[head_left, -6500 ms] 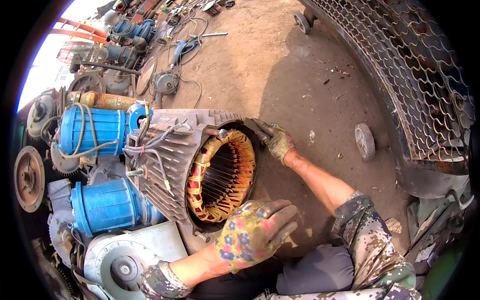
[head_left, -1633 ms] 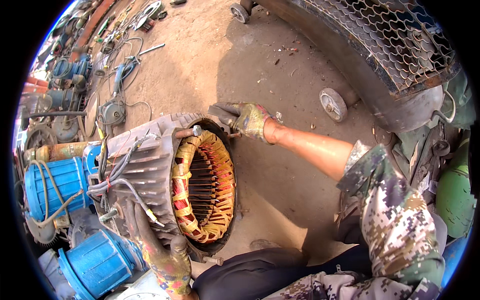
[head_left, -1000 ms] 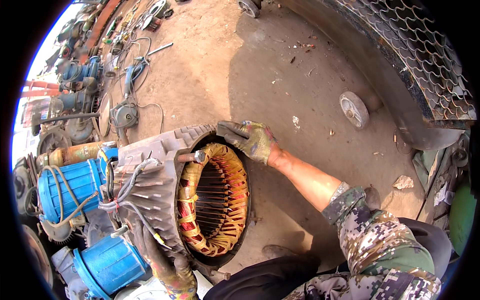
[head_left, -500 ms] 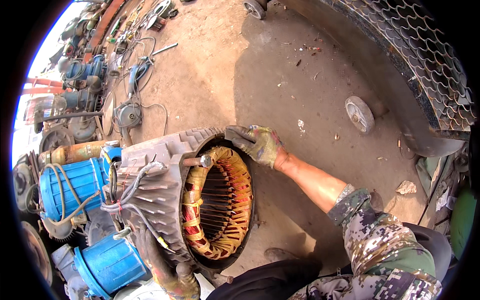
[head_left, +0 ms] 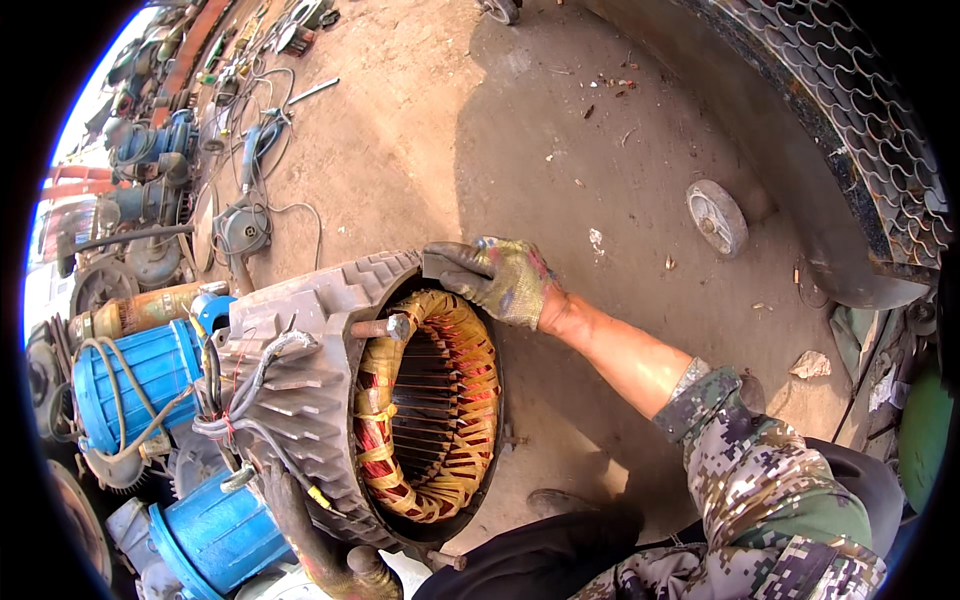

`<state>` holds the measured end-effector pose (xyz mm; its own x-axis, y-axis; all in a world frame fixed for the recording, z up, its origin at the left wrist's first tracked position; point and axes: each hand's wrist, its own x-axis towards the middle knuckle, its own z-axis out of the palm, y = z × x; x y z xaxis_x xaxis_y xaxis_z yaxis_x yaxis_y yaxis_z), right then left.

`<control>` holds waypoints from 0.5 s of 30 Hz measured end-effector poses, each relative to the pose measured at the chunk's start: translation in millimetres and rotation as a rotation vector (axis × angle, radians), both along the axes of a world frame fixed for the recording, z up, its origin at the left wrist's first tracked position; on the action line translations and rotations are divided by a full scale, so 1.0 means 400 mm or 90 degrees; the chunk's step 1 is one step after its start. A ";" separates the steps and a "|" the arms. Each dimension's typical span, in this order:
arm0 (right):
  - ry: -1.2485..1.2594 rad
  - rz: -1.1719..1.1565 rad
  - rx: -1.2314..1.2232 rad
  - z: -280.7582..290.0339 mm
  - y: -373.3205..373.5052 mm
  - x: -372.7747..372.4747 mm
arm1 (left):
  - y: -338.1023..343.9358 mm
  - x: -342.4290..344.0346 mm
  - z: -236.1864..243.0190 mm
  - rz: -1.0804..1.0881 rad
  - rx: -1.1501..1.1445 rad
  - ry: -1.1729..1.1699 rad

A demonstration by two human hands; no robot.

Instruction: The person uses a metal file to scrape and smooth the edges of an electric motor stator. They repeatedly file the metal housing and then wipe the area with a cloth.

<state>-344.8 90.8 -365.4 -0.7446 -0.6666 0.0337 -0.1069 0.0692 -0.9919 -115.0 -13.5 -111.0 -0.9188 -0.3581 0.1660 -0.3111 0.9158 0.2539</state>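
Dusty brown ground point(head_left: 560, 180), half in shade, spreads beyond the right hand in the head view, with a loose-looking wheel point(head_left: 717, 218) farther to that hand's right and a curved dark body topped with wavy mesh point(head_left: 880, 130) past it. The gloved right hand point(head_left: 500, 278) lays its fingers, held together, over the upper rim of a finned motor housing point(head_left: 310, 310); whether they clamp it, I cannot tell. This housing lies on its side between both hands, its yellow-and-red winding ring point(head_left: 480, 400) just below the right hand. Lower down, the gloved left hand point(head_left: 330, 550) presses against the fins, thumb spread away from the fingers. Grey cables point(head_left: 255, 385) hang just above it, and two blue motors point(head_left: 135, 385) point(head_left: 220, 530) sit to its left.
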 end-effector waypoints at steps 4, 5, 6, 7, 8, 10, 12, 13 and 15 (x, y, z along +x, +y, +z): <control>-0.308 -0.010 -0.349 -0.091 -0.015 0.019 | -0.014 0.003 -0.007 -0.020 -0.017 -0.016; -0.434 -0.003 -0.481 -0.098 -0.032 0.027 | -0.026 0.009 -0.003 -0.040 -0.031 -0.015; -0.397 -0.014 -0.459 -0.107 -0.041 0.027 | -0.049 0.016 -0.001 -0.061 -0.045 -0.014; -0.364 -0.027 -0.428 -0.108 -0.044 0.035 | -0.064 0.028 -0.007 -0.079 -0.048 -0.021; -0.173 -0.052 -0.241 -0.073 -0.033 0.025 | -0.043 0.005 -0.021 -0.110 -0.037 0.061; 0.076 -0.087 -0.032 -0.024 -0.013 0.012 | -0.047 -0.012 -0.018 -0.104 -0.023 0.053; 0.054 -0.086 -0.133 -0.049 -0.024 0.010 | -0.044 -0.006 0.002 -0.101 -0.016 0.048; 0.035 -0.084 -0.175 -0.058 -0.024 0.018 | -0.048 -0.004 0.003 -0.101 -0.009 0.047; 0.004 -0.068 -0.140 -0.082 -0.011 0.019 | -0.049 -0.006 0.001 -0.104 0.012 0.052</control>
